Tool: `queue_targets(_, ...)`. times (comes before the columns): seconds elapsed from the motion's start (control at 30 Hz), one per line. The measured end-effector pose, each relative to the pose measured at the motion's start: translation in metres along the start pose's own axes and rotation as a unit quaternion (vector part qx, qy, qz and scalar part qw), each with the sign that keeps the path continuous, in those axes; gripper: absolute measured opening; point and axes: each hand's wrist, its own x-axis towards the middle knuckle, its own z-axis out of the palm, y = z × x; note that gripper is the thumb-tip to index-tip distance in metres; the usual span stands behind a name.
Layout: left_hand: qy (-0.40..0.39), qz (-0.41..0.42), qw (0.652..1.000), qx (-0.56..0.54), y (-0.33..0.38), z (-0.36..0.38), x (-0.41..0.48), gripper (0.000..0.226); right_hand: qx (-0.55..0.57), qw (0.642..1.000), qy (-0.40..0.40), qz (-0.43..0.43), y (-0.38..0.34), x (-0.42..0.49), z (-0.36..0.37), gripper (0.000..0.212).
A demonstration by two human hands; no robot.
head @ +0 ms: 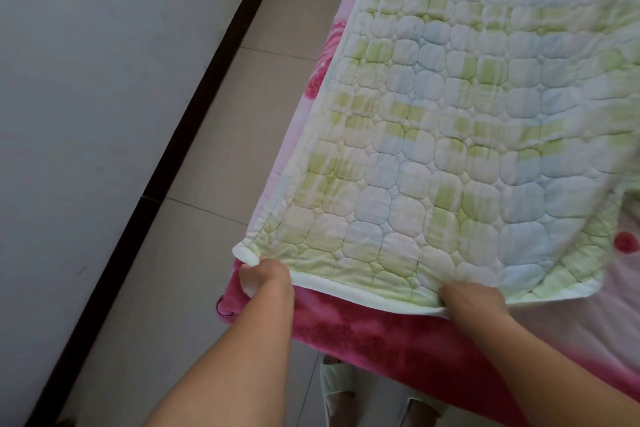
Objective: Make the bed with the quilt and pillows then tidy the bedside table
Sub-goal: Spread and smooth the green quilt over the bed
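A pale green, blue and white checked quilt lies spread over a bed covered with a pink floral blanket. My left hand grips the quilt's near left corner at the bed's corner. Further right, my right hand pinches the white-trimmed near edge of the quilt. The quilt's right side is folded inward, leaving pink blanket bare at the right. No pillows or bedside table are in view.
A white wall with a dark baseboard runs along the left, with a strip of beige floor tiles between it and the bed. Light slippers show on the floor below the bed's edge.
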Motion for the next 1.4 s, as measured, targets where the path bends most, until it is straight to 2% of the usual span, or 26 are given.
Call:
queue_targets(0.03,0.006,0.008,1.0,-0.021,0.002,0.0,-0.005,0.033,0.008,1.0,0.001,0.005,-0.004,0.001,0.003,0.032)
queue_targets(0.13,0.051,0.107,0.991,0.061,0.008,0.004,0.0,0.056,0.021,0.999,0.0,0.033,-0.022,0.001,0.005,0.034)
queue_targets(0.23,0.079,0.254,0.947,0.178,0.021,0.016,0.005,0.08,0.049,0.997,0.052,0.035,-0.043,0.002,0.004,0.056)
queue_targets(0.33,0.036,0.408,0.885,0.219,0.045,0.033,0.015,0.077,0.098,0.976,0.182,-0.062,-0.06,0.005,0.0,0.062)
queue_targets(0.4,-0.045,0.446,0.862,0.238,0.065,0.048,0.019,0.072,0.102,0.955,0.236,-0.146,-0.07,0.009,-0.001,0.058)
queue_targets(0.47,-0.11,0.46,0.84,0.265,0.085,0.067,0.022,0.07,0.113,0.937,0.246,-0.219,-0.082,0.014,0.0,0.052)
queue_targets(0.53,-0.126,0.464,0.83,0.284,0.103,0.082,0.023,0.073,0.141,0.933,0.212,-0.256,-0.091,0.016,0.0,0.052)
queue_targets(0.6,-0.105,0.462,0.833,0.287,0.119,0.093,0.025,0.072,0.136,0.935,0.192,-0.265,-0.096,0.016,-0.001,0.052)
queue_targets(0.67,-0.096,0.462,0.835,0.282,0.131,0.102,0.028,0.066,0.14,0.937,0.175,-0.27,-0.097,0.016,-0.004,0.043)
queue_targets(0.83,-0.137,0.482,0.83,0.245,0.157,0.13,0.034,0.05,0.135,0.948,0.1,-0.269,-0.103,0.028,-0.02,0.028)
queue_targets(0.97,-0.074,0.517,0.793,0.313,0.158,0.136,0.03,0.044,0.132,0.956,0.032,-0.261,-0.109,0.034,-0.033,0.022)
queue_targets(1.13,0.005,0.467,0.838,0.282,0.158,0.118,0.073,0.039,0.164,0.944,-0.014,-0.285,-0.121,0.032,-0.028,0.02)
queue_targets(1.27,-0.02,0.433,0.849,0.301,0.15,0.115,0.082,0.035,0.163,0.942,-0.005,-0.293,-0.128,0.03,-0.022,0.018)
queue_targets(1.33,-0.022,0.461,0.833,0.304,0.135,0.112,0.071,0.029,0.172,0.941,0.001,-0.293,-0.127,0.031,-0.018,0.018)
queue_targets(1.4,-0.006,0.552,0.773,0.312,0.112,0.103,0.058,0.037,0.18,0.942,0.026,-0.284,-0.124,0.025,-0.015,0.018)
